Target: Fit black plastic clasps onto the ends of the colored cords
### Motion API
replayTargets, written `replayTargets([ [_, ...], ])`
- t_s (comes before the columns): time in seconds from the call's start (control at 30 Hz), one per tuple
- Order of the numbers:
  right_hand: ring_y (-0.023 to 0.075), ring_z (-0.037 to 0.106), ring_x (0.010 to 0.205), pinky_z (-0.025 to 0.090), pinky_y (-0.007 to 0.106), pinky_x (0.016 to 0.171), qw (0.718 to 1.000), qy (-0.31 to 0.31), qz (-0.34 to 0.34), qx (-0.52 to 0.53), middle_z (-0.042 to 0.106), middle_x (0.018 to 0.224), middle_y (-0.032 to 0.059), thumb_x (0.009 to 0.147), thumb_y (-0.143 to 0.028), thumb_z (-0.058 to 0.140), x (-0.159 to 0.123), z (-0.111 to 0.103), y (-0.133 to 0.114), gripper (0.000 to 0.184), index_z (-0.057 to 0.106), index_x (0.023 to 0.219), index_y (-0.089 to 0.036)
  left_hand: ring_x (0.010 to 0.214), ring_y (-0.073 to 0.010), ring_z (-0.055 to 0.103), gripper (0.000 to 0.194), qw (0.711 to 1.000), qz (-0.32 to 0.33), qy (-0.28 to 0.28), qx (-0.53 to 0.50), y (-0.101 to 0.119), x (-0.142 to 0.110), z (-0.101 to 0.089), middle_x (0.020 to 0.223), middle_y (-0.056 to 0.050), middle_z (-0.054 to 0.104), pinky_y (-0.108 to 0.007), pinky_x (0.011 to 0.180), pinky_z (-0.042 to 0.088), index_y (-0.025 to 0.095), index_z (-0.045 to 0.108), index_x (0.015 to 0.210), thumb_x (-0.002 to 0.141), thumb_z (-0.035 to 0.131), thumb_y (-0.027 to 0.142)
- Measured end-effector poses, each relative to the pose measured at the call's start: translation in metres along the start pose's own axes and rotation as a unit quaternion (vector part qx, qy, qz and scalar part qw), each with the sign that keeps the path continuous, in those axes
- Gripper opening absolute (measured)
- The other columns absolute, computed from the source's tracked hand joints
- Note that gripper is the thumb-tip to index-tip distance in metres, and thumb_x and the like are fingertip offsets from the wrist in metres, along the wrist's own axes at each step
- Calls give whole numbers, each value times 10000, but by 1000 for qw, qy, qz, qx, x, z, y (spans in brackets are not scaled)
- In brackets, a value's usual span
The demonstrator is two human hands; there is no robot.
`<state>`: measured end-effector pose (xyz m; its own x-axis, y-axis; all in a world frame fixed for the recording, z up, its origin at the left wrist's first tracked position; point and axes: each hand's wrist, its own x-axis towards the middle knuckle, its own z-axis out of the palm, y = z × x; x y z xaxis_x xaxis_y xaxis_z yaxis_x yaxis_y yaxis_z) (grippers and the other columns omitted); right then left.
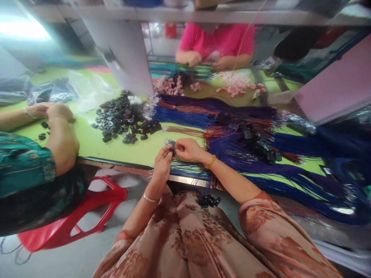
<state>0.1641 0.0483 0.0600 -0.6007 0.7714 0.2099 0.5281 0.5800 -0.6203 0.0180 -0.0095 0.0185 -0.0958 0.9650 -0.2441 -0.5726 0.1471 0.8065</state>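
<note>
My left hand [162, 162] is closed on a small black connector housing [173, 151] at the table's front edge. Right beside it, my right hand [189, 150] has its fingertips pinched against the housing. Whatever lies between those fingertips is too small to make out. Thin wires with bare metal ends [168, 143] lie just behind my fingers, and dark blue wires [188, 168] run under my right wrist. A heap of black connector housings [120, 116] is on the table to the left of my hands. Several black connectors [210, 200] hang at the table edge by my lap.
Blue and purple wire bundles [232, 150] cover the table to my right. A co-worker's hands [59, 111] work at the left, near a red stool [107, 195]. Across the table, a person in a pink shirt [216, 40] sits behind pink connector pieces [171, 85]. A shelf edge [185, 14] crosses above.
</note>
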Motion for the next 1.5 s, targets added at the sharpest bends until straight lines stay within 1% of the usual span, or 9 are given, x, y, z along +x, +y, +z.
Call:
replayTargets([
  [0.4,129,467,604,260,251,580,996,-20,8,-83,617,685,27,796,-212,495,-4,2,-2,132,595,722,-167,756,-87,570,252,998,22,12,53,1,-1,1,910,-25,662,-210,703,435,171,668,951,704,690,130],
  [0.57,143,521,658,330,250,635,998,-2,-38,-58,640,772,23,785,-294,561,-6,-12,-12,185,580,918,-167,876,-118,612,252,999,43,-2,12,8,-5,10,1001,-42,667,-233,793,467,191,656,960,716,711,166],
  [0.7,158,576,725,399,266,706,994,100,-22,-43,652,820,36,792,-226,517,-17,-36,-7,185,554,966,-176,1129,-179,576,330,999,13,-19,25,7,-8,12,1206,-73,626,-294,956,439,229,636,1094,772,698,259],
  [0.8,176,604,794,437,286,725,962,255,61,-77,655,921,72,845,-270,482,-34,-68,18,294,511,1120,-172,1286,-194,477,333,999,-26,-4,42,-1,-7,7,1280,-80,598,-309,1064,360,244,633,1115,792,693,296],
  [0.93,234,595,831,446,378,765,860,401,215,-232,632,971,143,879,-294,415,-63,-110,74,415,459,1252,-117,1333,-188,429,306,999,-26,7,39,-11,-5,1,1292,-66,597,-300,1100,326,259,641,1092,796,695,319],
  [1.03,294,557,910,425,425,768,825,378,280,-314,593,1002,179,849,-298,438,-82,-115,107,375,562,1154,-117,1317,-202,448,318,998,-15,6,52,-14,-7,2,1273,-78,607,-316,1088,344,250,642,1096,791,699,321],
  [1.17,319,506,976,384,464,813,836,297,295,-354,556,1043,201,868,-295,420,-94,-95,116,365,619,1121,-123,1244,-216,510,362,990,61,12,127,-5,-5,-3,1252,-89,614,-347,1067,362,237,623,1142,793,687,310],
  [1.3,362,436,1111,310,546,891,833,266,288,-390,527,1167,232,906,-333,389,-96,-82,104,431,567,1238,-122,1239,-252,477,330,919,225,57,318,28,25,-29,1269,-107,584,-403,1082,319,219,627,1130,802,635,253],
  [1.5,397,309,1288,300,579,946,837,263,271,-396,374,1399,253,906,-429,386,-100,-90,83,540,459,1329,-102,1152,-336,462,302,713,281,75,638,64,74,-75,1182,-183,591,-492,1037,286,145,629,1058,791,487,142],
])
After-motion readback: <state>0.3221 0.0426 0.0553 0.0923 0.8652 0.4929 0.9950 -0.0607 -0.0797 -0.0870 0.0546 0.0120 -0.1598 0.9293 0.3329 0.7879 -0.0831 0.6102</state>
